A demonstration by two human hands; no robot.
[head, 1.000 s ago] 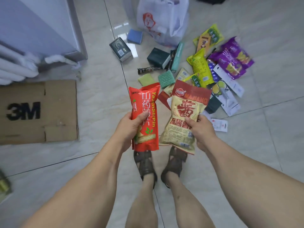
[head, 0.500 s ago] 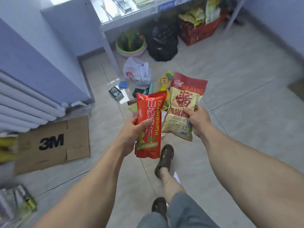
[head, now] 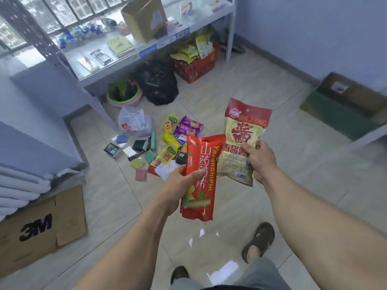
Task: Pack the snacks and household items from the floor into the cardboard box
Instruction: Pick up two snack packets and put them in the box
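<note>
Both arms outstretched, left hand gripping, right hand gripping

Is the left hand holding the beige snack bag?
No, the left hand grips the red snack bag; the right hand holds the beige snack bag.

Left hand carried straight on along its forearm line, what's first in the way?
The left hand grips the red snack bag. Straight on, that bag probably meets the beige snack bag held by the right hand; they overlap in view, depth unclear.
</note>
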